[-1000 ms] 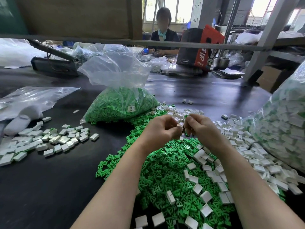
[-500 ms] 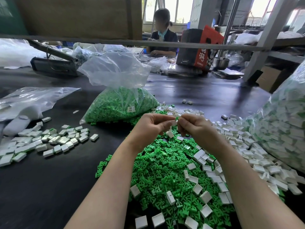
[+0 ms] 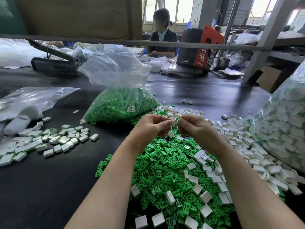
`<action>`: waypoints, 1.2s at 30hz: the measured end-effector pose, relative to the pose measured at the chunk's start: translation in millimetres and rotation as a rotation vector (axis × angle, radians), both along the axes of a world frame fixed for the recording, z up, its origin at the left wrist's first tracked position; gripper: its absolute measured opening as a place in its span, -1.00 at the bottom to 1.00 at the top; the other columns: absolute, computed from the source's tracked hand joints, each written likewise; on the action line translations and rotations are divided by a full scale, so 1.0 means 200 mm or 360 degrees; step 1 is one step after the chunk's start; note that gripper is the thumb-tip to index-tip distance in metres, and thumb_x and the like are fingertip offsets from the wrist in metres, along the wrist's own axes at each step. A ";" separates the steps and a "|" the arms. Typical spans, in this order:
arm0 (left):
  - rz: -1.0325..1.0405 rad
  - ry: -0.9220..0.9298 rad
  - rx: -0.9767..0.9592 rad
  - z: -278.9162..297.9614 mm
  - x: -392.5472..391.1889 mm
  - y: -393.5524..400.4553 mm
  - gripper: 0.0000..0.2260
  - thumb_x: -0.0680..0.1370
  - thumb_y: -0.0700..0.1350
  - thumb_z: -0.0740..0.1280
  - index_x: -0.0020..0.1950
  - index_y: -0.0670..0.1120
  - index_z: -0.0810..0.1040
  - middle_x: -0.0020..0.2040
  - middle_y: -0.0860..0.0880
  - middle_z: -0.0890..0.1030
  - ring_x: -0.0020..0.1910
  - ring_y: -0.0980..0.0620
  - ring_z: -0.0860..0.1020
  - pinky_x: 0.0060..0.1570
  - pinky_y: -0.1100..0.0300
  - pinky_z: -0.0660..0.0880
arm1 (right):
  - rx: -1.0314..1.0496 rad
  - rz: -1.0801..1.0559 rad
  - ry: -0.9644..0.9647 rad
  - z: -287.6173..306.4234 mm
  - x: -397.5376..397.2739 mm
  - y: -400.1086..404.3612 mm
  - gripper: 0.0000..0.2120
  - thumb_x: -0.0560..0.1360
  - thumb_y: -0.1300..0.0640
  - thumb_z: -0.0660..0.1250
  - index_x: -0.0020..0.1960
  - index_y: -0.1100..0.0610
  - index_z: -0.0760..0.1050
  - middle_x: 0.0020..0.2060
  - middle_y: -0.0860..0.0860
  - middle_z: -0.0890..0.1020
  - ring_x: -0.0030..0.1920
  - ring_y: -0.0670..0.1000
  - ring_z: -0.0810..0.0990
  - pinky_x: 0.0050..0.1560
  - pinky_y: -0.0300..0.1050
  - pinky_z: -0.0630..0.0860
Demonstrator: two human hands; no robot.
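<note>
White casing point(image 3: 173, 123) and green insert point(image 3: 177, 119), held touching each other at the centre of the bench, just above the heap of loose green inserts point(image 3: 158, 172). Left hand point(image 3: 152, 128): fingers curled, thumb and fingertips pinching the casing. Right hand point(image 3: 195, 129): fingers curled, pinching the insert against the casing's end. How far the insert sits inside the casing cannot be told. Behind the hands, an open clear bag of green inserts point(image 3: 122, 104) rests on the black table point(image 3: 41, 187). To the right, scattered white casings point(image 3: 247, 146) lie beside a large filled bag point(image 3: 283, 129). To the left, well apart from the hands, lies a group of white pieces with green edges point(image 3: 49, 140). A second person point(image 3: 162, 34) sits at the far side.
</note>
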State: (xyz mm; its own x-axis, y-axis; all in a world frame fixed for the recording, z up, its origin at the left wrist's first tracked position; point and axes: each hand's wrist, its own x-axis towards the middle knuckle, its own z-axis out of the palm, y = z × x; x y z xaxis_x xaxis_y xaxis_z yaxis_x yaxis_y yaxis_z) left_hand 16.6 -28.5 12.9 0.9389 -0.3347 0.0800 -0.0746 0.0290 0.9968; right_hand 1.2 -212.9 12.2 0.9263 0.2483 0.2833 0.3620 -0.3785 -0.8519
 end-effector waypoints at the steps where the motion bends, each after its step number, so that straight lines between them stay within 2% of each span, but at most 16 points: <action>1: 0.0010 0.0021 -0.0017 0.00 0.00 0.00 -0.92 0.54 -0.22 0.39 -0.03 -0.20 0.65 -0.29 -0.02 0.63 -0.31 0.09 0.55 -0.25 0.27 0.52 | 0.0003 -0.0005 -0.0003 0.00 0.00 0.00 -0.68 0.63 0.19 0.19 -0.29 0.20 0.44 -0.44 -0.05 0.49 -0.35 0.00 0.37 -0.22 -0.03 0.31; 5: 0.0000 0.0068 -0.0066 0.00 0.00 0.01 -0.91 0.51 -0.20 0.41 -0.04 -0.20 0.65 -0.29 -0.04 0.63 -0.33 0.10 0.56 -0.26 0.28 0.52 | -0.0075 -0.0009 -0.0007 -0.01 0.00 0.00 -0.66 0.63 0.20 0.20 -0.32 0.12 0.44 -0.44 -0.04 0.48 -0.36 0.04 0.37 -0.26 0.00 0.31; 9: -0.0037 0.0063 -0.0063 0.00 0.00 0.01 -0.86 0.49 -0.18 0.42 -0.01 -0.22 0.64 -0.30 -0.02 0.64 -0.32 0.11 0.56 -0.26 0.29 0.52 | -0.0117 0.0009 -0.0008 -0.01 0.00 0.02 -0.66 0.61 0.14 0.22 -0.34 0.09 0.46 -0.45 -0.07 0.50 -0.39 -0.07 0.38 -0.28 -0.13 0.32; 12: -0.0018 0.0074 -0.0079 0.00 0.00 0.01 -0.91 0.52 -0.21 0.40 -0.03 -0.22 0.64 -0.30 -0.03 0.64 -0.33 0.11 0.56 -0.27 0.29 0.53 | -0.0007 0.0010 0.0021 0.00 0.00 0.02 -0.69 0.55 0.03 0.20 -0.30 0.16 0.46 -0.43 0.03 0.48 -0.37 0.04 0.36 -0.28 -0.03 0.30; 18: 0.0010 0.0039 -0.0075 0.00 0.01 0.02 -0.90 0.51 -0.21 0.41 -0.03 -0.23 0.63 -0.32 -0.01 0.64 -0.35 0.14 0.57 -0.29 0.30 0.52 | 0.0005 0.0031 -0.0007 0.01 -0.01 0.02 -0.67 0.53 0.00 0.20 -0.30 0.20 0.45 -0.41 0.10 0.46 -0.35 0.07 0.35 -0.25 0.01 0.28; 22: -0.0020 0.0036 -0.0050 0.00 0.01 0.03 -0.84 0.51 -0.21 0.41 0.02 -0.29 0.62 -0.31 -0.03 0.63 -0.34 0.12 0.55 -0.29 0.29 0.52 | 0.0020 0.0043 0.0001 0.01 -0.01 0.02 -0.67 0.54 0.03 0.20 -0.31 0.21 0.44 -0.42 0.08 0.47 -0.35 0.05 0.36 -0.23 0.00 0.29; 25: -0.0013 0.0008 -0.0036 0.00 0.02 0.03 -0.85 0.53 -0.22 0.40 0.02 -0.29 0.63 -0.31 -0.03 0.63 -0.34 0.13 0.56 -0.29 0.29 0.52 | -0.0018 0.0066 0.0013 0.01 -0.01 0.02 -0.68 0.58 0.09 0.21 -0.34 0.08 0.47 -0.45 -0.07 0.49 -0.37 -0.01 0.38 -0.26 -0.07 0.31; 27: -0.0020 -0.0008 -0.0032 0.00 0.02 0.03 -0.86 0.53 -0.23 0.40 0.02 -0.28 0.63 -0.31 -0.02 0.63 -0.35 0.13 0.56 -0.30 0.30 0.52 | -0.0062 0.0070 0.0023 0.01 -0.01 0.02 -0.65 0.61 0.13 0.22 -0.36 0.02 0.47 -0.47 -0.08 0.49 -0.38 0.01 0.37 -0.28 -0.05 0.30; 29: -0.0041 -0.0023 -0.0015 -0.01 0.02 0.03 -0.88 0.52 -0.22 0.40 -0.01 -0.26 0.62 -0.32 0.00 0.63 -0.36 0.14 0.55 -0.30 0.31 0.51 | -0.0064 0.0089 0.0050 0.01 -0.01 0.02 -0.65 0.62 0.18 0.22 -0.34 0.06 0.47 -0.45 -0.04 0.49 -0.36 0.06 0.37 -0.26 0.02 0.30; 31: -0.0089 -0.0059 0.0072 -0.01 0.01 0.04 -0.91 0.55 -0.19 0.38 -0.05 -0.22 0.60 -0.33 0.02 0.62 -0.38 0.15 0.53 -0.32 0.32 0.48 | -0.0034 0.0124 0.0110 0.02 -0.02 0.02 -0.69 0.62 0.22 0.22 -0.30 0.18 0.46 -0.42 0.05 0.47 -0.32 0.10 0.37 -0.22 0.05 0.31; 34: -0.0239 -0.0110 0.0322 -0.01 -0.01 0.04 -0.80 0.64 -0.09 0.24 -0.12 -0.14 0.53 -0.31 -0.01 0.57 -0.37 0.14 0.48 -0.33 0.29 0.39 | 0.0039 0.0177 0.0221 0.03 -0.02 0.02 -0.72 0.63 0.26 0.19 -0.25 0.25 0.43 -0.39 0.11 0.45 -0.34 0.07 0.39 -0.23 -0.04 0.35; 36: -0.0335 -0.0121 0.0383 -0.02 -0.03 0.03 -0.74 0.68 -0.09 0.14 -0.14 -0.15 0.48 -0.30 -0.02 0.51 -0.38 0.14 0.43 -0.35 0.29 0.35 | 0.0111 0.0231 0.0311 0.02 -0.03 0.03 -0.73 0.63 0.29 0.18 -0.25 0.25 0.41 -0.41 0.08 0.42 -0.39 -0.02 0.39 -0.31 -0.24 0.37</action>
State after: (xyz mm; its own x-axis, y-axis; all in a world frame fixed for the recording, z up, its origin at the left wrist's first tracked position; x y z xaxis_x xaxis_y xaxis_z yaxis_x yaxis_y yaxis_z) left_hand 11.4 -22.7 8.9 0.8416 -0.5385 0.0420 -0.1662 -0.1842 0.9687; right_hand -4.8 -206.8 17.0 0.9213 0.3687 0.1237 0.2343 -0.2725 -0.9332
